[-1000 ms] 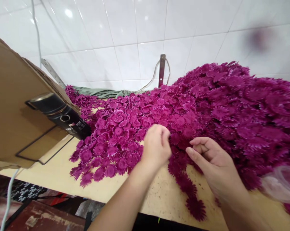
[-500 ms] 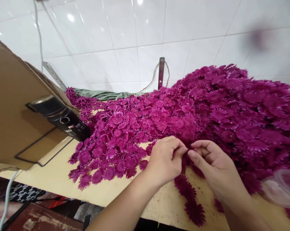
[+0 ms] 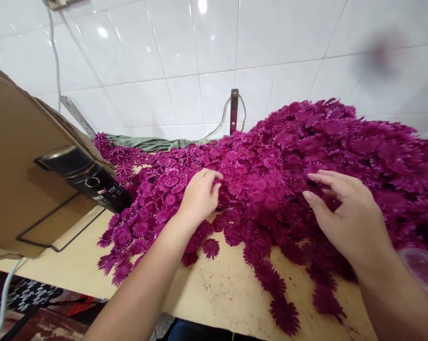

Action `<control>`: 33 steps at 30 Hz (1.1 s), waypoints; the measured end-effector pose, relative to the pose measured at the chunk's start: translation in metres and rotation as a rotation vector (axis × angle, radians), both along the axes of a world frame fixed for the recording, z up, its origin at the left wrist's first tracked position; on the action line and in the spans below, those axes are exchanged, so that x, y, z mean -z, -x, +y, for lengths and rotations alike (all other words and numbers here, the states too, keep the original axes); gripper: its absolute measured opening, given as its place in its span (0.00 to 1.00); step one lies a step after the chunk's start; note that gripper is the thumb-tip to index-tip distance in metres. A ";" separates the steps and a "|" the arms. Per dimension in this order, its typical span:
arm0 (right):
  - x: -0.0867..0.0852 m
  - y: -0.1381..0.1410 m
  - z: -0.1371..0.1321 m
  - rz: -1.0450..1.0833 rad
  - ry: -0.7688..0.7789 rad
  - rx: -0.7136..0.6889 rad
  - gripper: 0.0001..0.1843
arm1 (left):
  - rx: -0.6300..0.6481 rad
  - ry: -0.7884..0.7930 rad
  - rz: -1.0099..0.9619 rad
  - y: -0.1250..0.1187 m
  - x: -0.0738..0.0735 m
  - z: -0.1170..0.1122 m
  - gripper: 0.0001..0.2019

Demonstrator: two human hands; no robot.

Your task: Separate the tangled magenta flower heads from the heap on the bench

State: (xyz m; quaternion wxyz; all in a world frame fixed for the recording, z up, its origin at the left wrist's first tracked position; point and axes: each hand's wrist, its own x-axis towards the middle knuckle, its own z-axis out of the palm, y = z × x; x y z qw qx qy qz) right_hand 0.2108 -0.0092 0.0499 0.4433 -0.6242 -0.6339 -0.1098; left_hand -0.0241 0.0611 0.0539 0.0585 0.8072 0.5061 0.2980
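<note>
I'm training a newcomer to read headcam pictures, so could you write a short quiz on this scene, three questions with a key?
1. True or false: the left hand is nearer to the black bottle than the right hand is.

2. Multiple choice: what colour are the heaped flower-shaped pieces?
A) yellow
B) magenta
C) green

3. Fill in the missing word: the wall behind the heap is covered with white, shiny ____.

Key:
1. True
2. B
3. tiles
</note>
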 end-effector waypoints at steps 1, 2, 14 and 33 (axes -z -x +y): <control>0.002 0.002 -0.001 -0.052 -0.012 -0.020 0.14 | 0.009 0.042 0.091 0.005 0.006 -0.004 0.07; 0.005 0.004 -0.004 -0.082 -0.013 -0.045 0.12 | 0.027 0.103 0.200 0.010 0.013 -0.008 0.06; 0.013 0.049 -0.033 0.291 0.328 -0.339 0.12 | -0.155 -0.005 0.216 0.034 0.016 -0.008 0.09; 0.038 0.083 -0.008 0.505 0.505 -0.340 0.11 | 0.173 0.101 -0.231 -0.002 0.032 -0.065 0.10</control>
